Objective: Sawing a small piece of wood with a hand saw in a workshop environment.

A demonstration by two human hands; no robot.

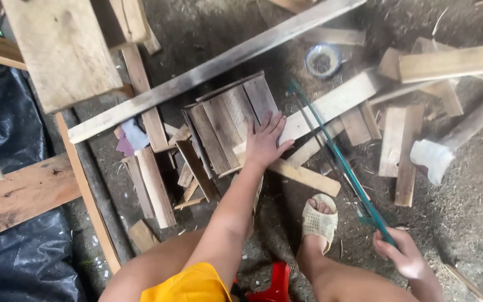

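A: Plank (331, 105) lies on the dirt floor (476, 223), across a short batten (303, 174), beside the slatted panel (231, 120). Left hand (265, 141) flat on it, fingers spread, gripping nothing; looks like it's pinning it.

B: Right hand (401, 254)?

A: Wrapped around the green hacksaw (336, 162) handle, blade angled towards the plank. Sandalled foot (320, 219) planted close, likely bracing. Small bowl (322, 60) further out.

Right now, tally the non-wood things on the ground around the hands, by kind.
Saw with green frame, held in the right hand: 1
Small round tin: 1
White plastic jug: 1
Beige sandal: 1
Red plastic stool: 1
Total: 5
The left hand presses on a small board panel, not counted.
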